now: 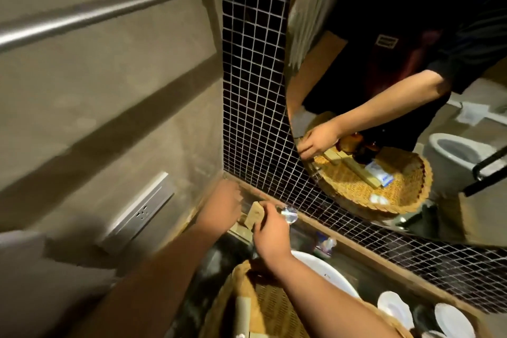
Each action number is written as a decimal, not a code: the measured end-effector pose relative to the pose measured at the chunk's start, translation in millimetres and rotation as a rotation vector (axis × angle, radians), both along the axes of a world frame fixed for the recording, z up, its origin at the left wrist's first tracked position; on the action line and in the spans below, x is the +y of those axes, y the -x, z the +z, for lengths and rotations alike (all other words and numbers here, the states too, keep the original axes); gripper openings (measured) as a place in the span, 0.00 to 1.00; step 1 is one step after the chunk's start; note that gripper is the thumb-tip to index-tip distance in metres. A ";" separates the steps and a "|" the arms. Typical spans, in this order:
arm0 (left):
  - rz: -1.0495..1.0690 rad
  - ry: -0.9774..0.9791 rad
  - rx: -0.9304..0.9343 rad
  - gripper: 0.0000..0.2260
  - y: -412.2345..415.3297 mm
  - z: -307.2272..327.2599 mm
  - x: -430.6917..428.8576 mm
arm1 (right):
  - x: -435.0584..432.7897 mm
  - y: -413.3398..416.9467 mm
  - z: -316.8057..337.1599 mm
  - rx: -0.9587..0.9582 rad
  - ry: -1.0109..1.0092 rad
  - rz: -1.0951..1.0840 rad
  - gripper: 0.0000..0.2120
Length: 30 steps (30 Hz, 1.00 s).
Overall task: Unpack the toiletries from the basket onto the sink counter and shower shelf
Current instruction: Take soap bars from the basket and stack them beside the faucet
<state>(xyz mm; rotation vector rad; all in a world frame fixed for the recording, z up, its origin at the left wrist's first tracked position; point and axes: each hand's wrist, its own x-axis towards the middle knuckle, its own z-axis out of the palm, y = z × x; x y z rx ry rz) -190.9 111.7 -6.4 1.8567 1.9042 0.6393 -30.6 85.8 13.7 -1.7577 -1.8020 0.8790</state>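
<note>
Left hand (222, 204) is way back in the counter (208, 263) corner, too blurry to tell its grip. Right hand (270, 232) pinches a tan box (254, 214) right beside it. Basket (271, 307) sits nearer, touching the sink (326, 269).

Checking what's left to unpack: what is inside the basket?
In the basket a long beige box lies by the left rim. The right forearm covers the rest; the mirror reflects more beige boxes and a white-and-blue sachet in it.
</note>
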 end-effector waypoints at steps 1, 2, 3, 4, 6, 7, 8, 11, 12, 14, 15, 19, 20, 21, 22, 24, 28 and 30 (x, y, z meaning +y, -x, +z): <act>0.004 -0.009 0.015 0.17 0.0 -2.9 4.6 | 3.8 1.4 -0.5 -0.003 -0.002 0.019 0.18; 0.009 -0.024 0.035 0.16 -0.9 -6.0 8.7 | 7.2 2.3 -1.3 -0.004 -0.002 0.031 0.18; 0.012 -0.046 0.060 0.17 -1.7 -12.0 13.4 | 10.4 2.9 -3.0 -0.009 0.001 0.035 0.18; 0.007 -0.073 0.067 0.19 -1.8 -19.9 17.1 | 13.3 3.7 -6.2 -0.015 0.009 0.033 0.20; 0.007 -0.097 0.052 0.22 -0.7 -33.4 23.2 | 17.8 4.2 -15.1 -0.026 0.009 0.034 0.22; 0.016 -0.071 0.051 0.22 -0.1 -37.9 26.7 | 19.2 3.6 -19.9 -0.036 0.009 0.049 0.23; 0.024 -0.044 0.060 0.21 0.0 -41.7 29.8 | 19.9 2.5 -24.4 -0.054 0.002 0.071 0.22; 0.071 0.092 0.110 0.20 0.7 -58.4 45.6 | 20.7 -4.2 -33.3 -0.090 -0.038 0.123 0.21; 0.068 0.152 0.163 0.21 0.6 -63.2 52.0 | 21.0 -6.6 -37.5 -0.085 -0.040 0.124 0.21; 0.048 0.300 0.258 0.25 0.1 -70.5 64.8 | 22.5 -9.7 -46.9 -0.090 -0.025 0.115 0.20; 0.049 0.364 0.296 0.27 -1.6 -71.7 69.6 | 23.4 -10.4 -50.9 -0.102 -0.012 0.107 0.21; 0.063 0.396 0.333 0.25 -4.3 -87.3 79.1 | 28.0 -10.2 -64.4 -0.137 0.031 0.067 0.22; 0.072 0.410 0.327 0.25 -5.3 -90.6 78.1 | 28.6 -9.7 -66.8 -0.128 0.038 0.060 0.22; 0.068 0.422 0.346 0.27 -7.1 -92.9 77.7 | 29.0 -8.9 -68.1 -0.114 0.049 0.055 0.22; 0.075 0.419 0.399 0.28 -8.0 -94.5 76.6 | 29.2 -8.2 -69.6 -0.095 0.062 0.049 0.21; 0.079 0.380 0.483 0.29 -8.9 -96.9 75.2 | 27.9 -6.7 -72.6 -0.061 0.086 0.035 0.20; 0.040 0.402 0.439 0.26 -12.3 -103.9 77.6 | 24.4 -4.1 -79.6 -0.047 0.103 0.030 0.20; 0.074 0.394 0.486 0.28 -15.2 -104.6 81.0 | 24.7 -3.7 -84.0 -0.044 0.113 0.026 0.21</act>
